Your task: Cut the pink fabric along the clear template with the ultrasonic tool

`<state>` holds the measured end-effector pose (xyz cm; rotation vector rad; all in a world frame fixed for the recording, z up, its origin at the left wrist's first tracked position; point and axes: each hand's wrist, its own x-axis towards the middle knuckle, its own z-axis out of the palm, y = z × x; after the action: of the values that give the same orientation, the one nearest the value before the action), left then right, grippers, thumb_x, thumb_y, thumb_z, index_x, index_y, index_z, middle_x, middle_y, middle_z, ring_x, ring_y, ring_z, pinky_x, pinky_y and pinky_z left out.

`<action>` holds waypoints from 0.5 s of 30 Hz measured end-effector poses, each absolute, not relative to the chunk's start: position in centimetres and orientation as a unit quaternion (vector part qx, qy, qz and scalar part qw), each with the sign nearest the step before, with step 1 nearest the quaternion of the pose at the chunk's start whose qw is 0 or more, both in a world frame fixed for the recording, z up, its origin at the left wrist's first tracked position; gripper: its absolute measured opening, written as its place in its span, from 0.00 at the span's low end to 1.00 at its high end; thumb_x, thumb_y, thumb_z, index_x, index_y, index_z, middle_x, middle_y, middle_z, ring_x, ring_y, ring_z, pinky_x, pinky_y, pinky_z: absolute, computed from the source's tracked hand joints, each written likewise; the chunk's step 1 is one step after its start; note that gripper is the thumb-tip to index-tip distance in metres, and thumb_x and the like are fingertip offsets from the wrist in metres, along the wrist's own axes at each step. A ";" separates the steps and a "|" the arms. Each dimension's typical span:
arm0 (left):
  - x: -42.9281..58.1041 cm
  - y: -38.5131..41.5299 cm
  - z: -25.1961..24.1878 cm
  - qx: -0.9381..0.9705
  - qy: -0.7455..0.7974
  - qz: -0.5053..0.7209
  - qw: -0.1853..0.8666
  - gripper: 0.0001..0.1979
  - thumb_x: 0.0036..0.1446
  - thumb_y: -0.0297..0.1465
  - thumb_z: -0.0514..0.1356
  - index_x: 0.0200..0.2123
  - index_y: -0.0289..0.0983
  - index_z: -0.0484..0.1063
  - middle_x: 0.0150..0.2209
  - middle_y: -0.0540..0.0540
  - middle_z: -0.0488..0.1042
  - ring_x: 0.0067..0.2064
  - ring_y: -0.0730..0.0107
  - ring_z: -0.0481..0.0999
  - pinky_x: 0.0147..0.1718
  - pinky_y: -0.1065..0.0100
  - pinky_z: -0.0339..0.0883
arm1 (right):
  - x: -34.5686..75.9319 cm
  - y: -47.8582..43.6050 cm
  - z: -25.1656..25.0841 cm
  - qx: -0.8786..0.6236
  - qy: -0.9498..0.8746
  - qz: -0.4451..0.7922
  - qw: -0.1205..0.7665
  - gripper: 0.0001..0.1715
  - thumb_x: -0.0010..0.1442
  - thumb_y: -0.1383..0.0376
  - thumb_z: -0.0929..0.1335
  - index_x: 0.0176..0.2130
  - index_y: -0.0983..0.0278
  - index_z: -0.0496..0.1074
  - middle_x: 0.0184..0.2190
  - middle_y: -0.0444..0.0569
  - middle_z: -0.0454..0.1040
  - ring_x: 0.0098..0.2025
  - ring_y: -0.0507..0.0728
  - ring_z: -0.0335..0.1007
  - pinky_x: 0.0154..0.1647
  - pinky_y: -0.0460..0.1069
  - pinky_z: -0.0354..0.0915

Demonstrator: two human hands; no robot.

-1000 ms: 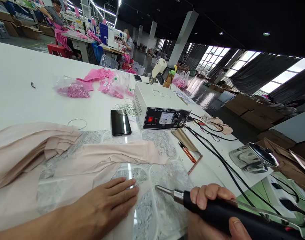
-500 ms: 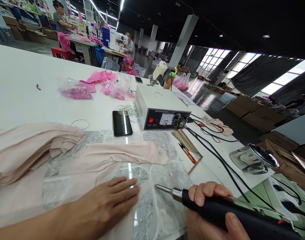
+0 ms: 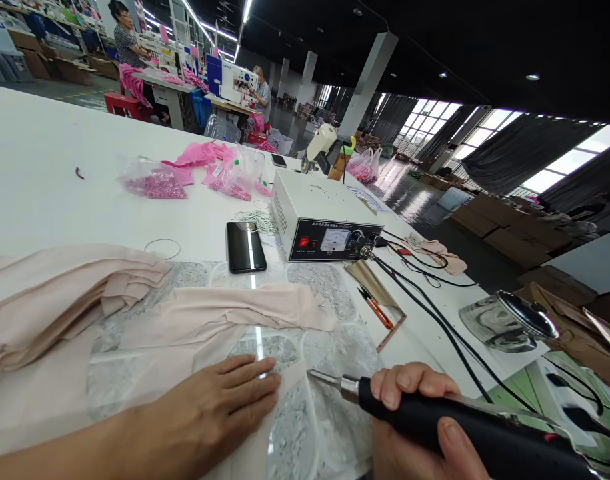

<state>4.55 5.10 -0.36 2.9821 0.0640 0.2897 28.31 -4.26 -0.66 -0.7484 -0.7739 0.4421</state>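
Note:
My left hand (image 3: 219, 403) lies flat with fingers stretched out on a pale pink fabric piece (image 3: 225, 313) spread over a glass plate (image 3: 329, 347). My right hand (image 3: 415, 427) is wrapped round the black handle of an ultrasonic welding tool (image 3: 465, 433); its metal tip (image 3: 325, 378) points left, just right of my left fingertips and close above the fabric edge. A black cable runs from the tool to the white control box (image 3: 319, 223).
A stack of pink fabric pieces (image 3: 55, 293) lies at left. A black phone (image 3: 245, 247), orange snips (image 3: 375, 308), a metal lidded pot (image 3: 507, 321) and bags of pink parts (image 3: 155, 180) sit on the white table (image 3: 45, 153). Other people work at sewing machines far behind.
The tool and my right hand have shifted slightly left and down; my left hand stays flat on the fabric. The view has drifted a little.

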 end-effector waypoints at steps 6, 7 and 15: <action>4.7 4.9 -0.6 0.980 0.030 0.162 0.108 0.23 0.62 0.20 0.51 0.61 0.31 0.63 0.60 0.39 0.68 0.63 0.58 0.65 0.63 0.61 0.59 | 28.0 -4.0 -0.2 -0.384 -0.360 0.187 0.829 0.10 0.52 0.58 0.64 0.31 0.62 0.67 0.25 0.41 0.63 0.19 0.50 0.61 0.20 0.49 0.60; 4.7 4.9 -0.7 0.980 0.030 0.164 0.108 0.23 0.62 0.20 0.51 0.61 0.31 0.63 0.60 0.39 0.69 0.63 0.58 0.65 0.63 0.61 0.59 | 27.9 -3.9 -0.2 -0.389 -0.351 0.181 0.832 0.10 0.51 0.58 0.64 0.31 0.62 0.67 0.25 0.42 0.63 0.19 0.50 0.60 0.19 0.49 0.60; 4.6 4.9 -0.8 0.989 0.026 0.113 0.088 0.22 0.63 0.21 0.51 0.60 0.30 0.64 0.61 0.38 0.67 0.64 0.54 0.63 0.62 0.59 0.61 | 27.6 -3.6 -0.6 -0.407 -0.332 0.169 0.834 0.11 0.51 0.57 0.63 0.33 0.60 0.67 0.26 0.42 0.62 0.21 0.51 0.60 0.22 0.51 0.58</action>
<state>4.56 4.95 -0.79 2.9457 0.0765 0.3371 27.58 -3.60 -0.58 -0.8618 -0.7036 0.3587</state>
